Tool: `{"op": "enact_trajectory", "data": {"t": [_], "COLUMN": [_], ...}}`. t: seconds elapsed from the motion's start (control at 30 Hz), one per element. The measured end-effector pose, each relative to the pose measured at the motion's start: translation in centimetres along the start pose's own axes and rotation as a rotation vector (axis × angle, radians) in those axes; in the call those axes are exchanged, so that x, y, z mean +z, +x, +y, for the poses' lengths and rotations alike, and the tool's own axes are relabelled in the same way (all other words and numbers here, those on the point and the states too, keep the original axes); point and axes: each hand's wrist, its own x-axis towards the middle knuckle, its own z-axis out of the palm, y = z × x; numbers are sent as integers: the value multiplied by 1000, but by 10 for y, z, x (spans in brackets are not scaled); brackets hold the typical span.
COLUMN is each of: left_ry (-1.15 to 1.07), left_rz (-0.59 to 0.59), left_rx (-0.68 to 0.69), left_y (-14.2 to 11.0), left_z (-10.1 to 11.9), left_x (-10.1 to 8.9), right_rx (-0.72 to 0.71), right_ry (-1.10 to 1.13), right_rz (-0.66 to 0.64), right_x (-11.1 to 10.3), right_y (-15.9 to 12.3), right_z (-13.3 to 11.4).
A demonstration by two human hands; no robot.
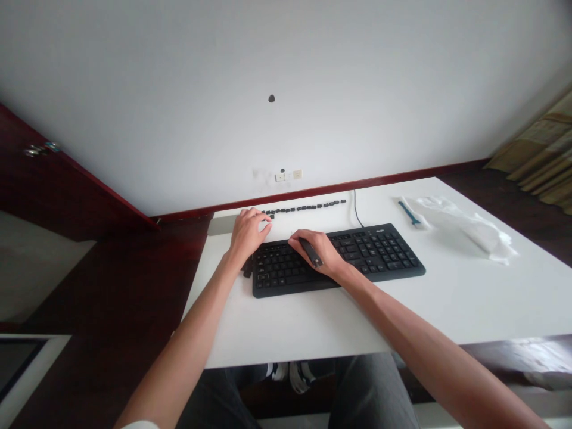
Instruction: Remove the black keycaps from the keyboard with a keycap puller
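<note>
A black keyboard (pixel 379 271) lies on the white table, with bare key positions along its upper left edge. My right hand (pixel 325 253) rests over its middle, fingers wrapped round a dark-handled tool (pixel 311 252). That tool's tip points toward the keyboard's far edge, and its exact kind is unclear. Just beyond the far left corner is my left hand (pixel 248 233), thumb and fingers apart, beside the end of a row of loose black keycaps (pixel 308 207). More loose keycaps (pixel 247 271) lie left of the keyboard, partly behind my left wrist.
A blue-green brush (pixel 409 213) and crumpled clear plastic (pixel 480 235) lie on the right of the white table (pixel 465 298). The keyboard's cable (pixel 357 208) runs to the back edge. A grey flat item (pixel 221 224) sits at the far left corner.
</note>
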Motion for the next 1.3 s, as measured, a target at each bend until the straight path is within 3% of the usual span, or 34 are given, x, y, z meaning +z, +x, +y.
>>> {"op": "enact_trajectory", "data": {"t": [0.13,0.33,0.47,0.67,1.0,1.3], "left_ry": [-122,-276,-264,-252,-440,-511], "left_rz": [-15,-218,-295,-293,-366,-374], "left_rx": [-61,-77,-61,-58,-201,-216], "left_y": [-26,-54,-57,-57,-59,-57], "left_z": [17,36,42,45,41,36], "left_x": [-14,-12,-9,-10,-13,-16], "right_rx": [-6,41,45,8,0,-43], "right_ry": [31,67,59,33,8,-267], "right_rz": [20,56,41,-55,-137,-526], "right_x": [-3,1,5,3,-3,-11], "right_y": [0,-3,-3,-1,10,67], "right_z": [-2,6,11,4,-1,-8]}}
